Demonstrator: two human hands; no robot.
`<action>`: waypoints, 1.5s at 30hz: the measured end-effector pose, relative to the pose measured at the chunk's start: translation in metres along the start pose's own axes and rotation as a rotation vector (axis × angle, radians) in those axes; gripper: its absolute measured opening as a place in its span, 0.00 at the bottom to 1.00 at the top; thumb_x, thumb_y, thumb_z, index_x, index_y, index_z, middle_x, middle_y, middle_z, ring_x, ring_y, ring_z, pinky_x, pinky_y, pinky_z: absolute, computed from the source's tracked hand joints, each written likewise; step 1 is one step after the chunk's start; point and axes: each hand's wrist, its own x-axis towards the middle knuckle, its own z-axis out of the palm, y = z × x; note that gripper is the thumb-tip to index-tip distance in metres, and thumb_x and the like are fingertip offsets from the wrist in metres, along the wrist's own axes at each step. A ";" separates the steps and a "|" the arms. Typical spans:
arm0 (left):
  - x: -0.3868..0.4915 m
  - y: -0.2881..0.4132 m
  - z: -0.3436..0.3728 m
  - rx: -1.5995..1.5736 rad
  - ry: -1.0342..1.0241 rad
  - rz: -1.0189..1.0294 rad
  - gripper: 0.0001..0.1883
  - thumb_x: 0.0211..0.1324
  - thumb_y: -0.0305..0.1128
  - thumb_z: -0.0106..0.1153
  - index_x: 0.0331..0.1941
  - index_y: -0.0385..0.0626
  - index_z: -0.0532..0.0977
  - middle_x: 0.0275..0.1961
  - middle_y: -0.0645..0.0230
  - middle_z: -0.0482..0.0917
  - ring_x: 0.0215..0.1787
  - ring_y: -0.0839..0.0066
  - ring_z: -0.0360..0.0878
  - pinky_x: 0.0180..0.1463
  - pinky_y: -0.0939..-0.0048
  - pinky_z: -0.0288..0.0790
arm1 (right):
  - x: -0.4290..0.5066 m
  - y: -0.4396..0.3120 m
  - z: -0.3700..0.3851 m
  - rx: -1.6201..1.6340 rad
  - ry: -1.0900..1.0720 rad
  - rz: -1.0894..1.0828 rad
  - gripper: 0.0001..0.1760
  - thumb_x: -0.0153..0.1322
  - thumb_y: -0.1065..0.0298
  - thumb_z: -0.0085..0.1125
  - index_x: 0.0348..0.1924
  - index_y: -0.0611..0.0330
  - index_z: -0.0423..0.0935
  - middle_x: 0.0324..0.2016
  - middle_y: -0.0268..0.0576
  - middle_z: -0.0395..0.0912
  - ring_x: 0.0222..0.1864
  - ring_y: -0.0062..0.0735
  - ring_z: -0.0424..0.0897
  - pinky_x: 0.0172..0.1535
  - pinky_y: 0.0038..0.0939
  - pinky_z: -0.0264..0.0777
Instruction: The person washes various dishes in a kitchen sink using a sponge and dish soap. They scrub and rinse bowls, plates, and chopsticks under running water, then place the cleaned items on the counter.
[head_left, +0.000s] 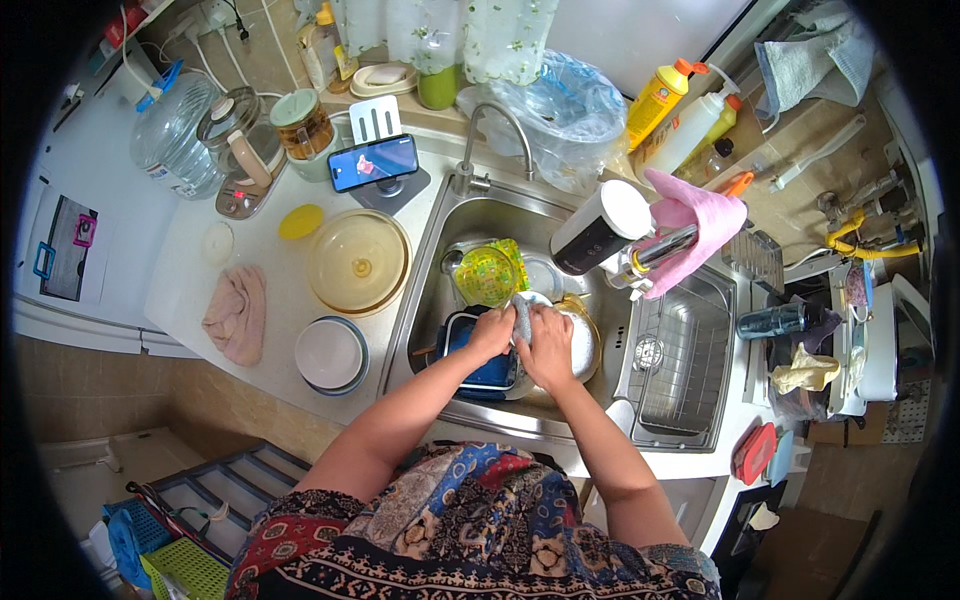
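My left hand (493, 334) and my right hand (547, 346) meet over the large basin of a stainless steel sink (600, 379). Both grip a grey cleaning cloth (522, 319). A white rim shows just beyond the fingers, mostly hidden by them. Under and beside my right hand lies an amber glass bowl (594, 330) with white suds in it. A dark blue rectangular container (476, 360) sits below my left hand. Farther back in the basin are a yellow-green patterned item (487, 274), a metal ladle (452, 260) and a clear glass dish (544, 274).
A faucet (495, 112) arches over the basin's back. A white-and-black cylindrical device (600, 229) and a pink cloth (694, 225) overhang its right side. On the left counter stand an amber glass lid (360, 259), stacked bowls (330, 354), a folded cloth (236, 315) and a phone (373, 163).
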 end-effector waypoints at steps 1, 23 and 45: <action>0.000 0.000 -0.002 -0.054 0.014 -0.016 0.28 0.62 0.47 0.30 0.19 0.37 0.69 0.12 0.64 0.70 0.10 0.73 0.67 0.17 0.69 0.63 | -0.003 -0.001 -0.003 0.019 -0.054 -0.031 0.25 0.55 0.64 0.59 0.43 0.65 0.67 0.42 0.48 0.66 0.47 0.44 0.66 0.51 0.42 0.55; 0.013 -0.045 0.038 -0.974 -0.235 -0.318 0.21 0.62 0.48 0.32 0.53 0.52 0.63 0.52 0.62 0.70 0.48 0.65 0.73 0.44 0.53 0.71 | 0.021 0.011 0.041 1.232 0.089 0.786 0.15 0.64 0.60 0.58 0.37 0.62 0.72 0.29 0.37 0.75 0.29 0.22 0.72 0.35 0.24 0.67; 0.005 -0.031 0.015 -1.339 -0.695 -0.610 0.17 0.61 0.45 0.39 0.41 0.44 0.70 0.30 0.60 0.74 0.22 0.71 0.73 0.22 0.74 0.70 | 0.029 0.019 0.026 1.323 0.225 1.019 0.16 0.65 0.57 0.55 0.23 0.64 0.72 0.14 0.33 0.69 0.16 0.21 0.66 0.21 0.26 0.60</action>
